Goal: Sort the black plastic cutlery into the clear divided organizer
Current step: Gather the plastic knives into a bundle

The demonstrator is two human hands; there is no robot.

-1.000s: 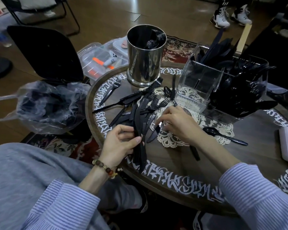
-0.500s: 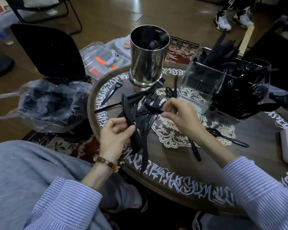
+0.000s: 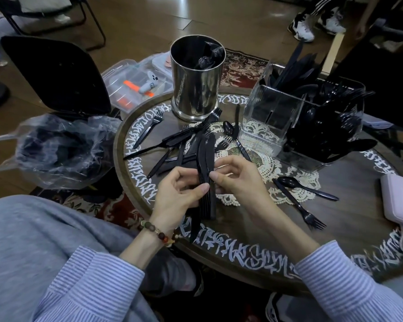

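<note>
Knives gathered into one bundle

A knife has been added: the knife bundle (image 3: 205, 180), above the tabletop (image 3: 254, 228), is clamped by left hand (image 3: 179, 194) and right hand (image 3: 237, 180) fingers; the organizer (image 3: 272, 117) comes next.

Both hands, left hand (image 3: 179, 194) & right hand (image 3: 237, 180), grip knife bundle (image 3: 205, 159).

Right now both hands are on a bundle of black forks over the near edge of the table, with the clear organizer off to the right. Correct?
Not quite: the bundle is knives, not forks; the head view shows flat blades and no tines. The rest holds: the left hand and right hand both grip it near the table edge, with the clear organizer to the right.
</note>
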